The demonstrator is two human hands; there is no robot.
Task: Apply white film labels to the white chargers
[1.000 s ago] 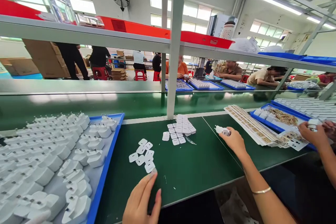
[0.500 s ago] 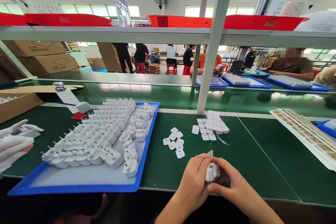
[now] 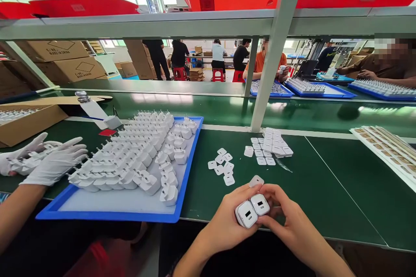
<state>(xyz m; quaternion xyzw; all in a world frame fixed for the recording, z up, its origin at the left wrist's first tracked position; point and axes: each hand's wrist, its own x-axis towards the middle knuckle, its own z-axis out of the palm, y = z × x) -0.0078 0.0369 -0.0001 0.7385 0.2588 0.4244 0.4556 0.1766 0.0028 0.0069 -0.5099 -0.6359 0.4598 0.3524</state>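
Note:
My left hand [image 3: 227, 214] is closed round a white square charger piece [image 3: 246, 215] whose face shows a dark port slot and a smaller one. A second charger piece [image 3: 260, 204] with a like face sits against it, between the thumb and fingers of my right hand [image 3: 286, 212]. How deep both pieces are is hidden by my hands. A small white square plate [image 3: 256, 181] sticks up from my left fingertips. Beyond my hands, loose white square plates [image 3: 228, 180] lie scattered on the green table, with a neater stack of plates [image 3: 276, 140] behind them.
On the left, a blue-rimmed tray [image 3: 177, 212] holds rows of white plug chargers [image 3: 130, 151]. A co-worker's gloved hand [image 3: 55, 162] reaches to its edge. A shelf post [image 3: 276, 47] rises behind the plates, and white strips [image 3: 386, 151] lie at right.
The pieces in my hands have turned, so two port faces now point towards me. At left, the co-worker's gloved hands have come further into view. The camera view has tilted down.

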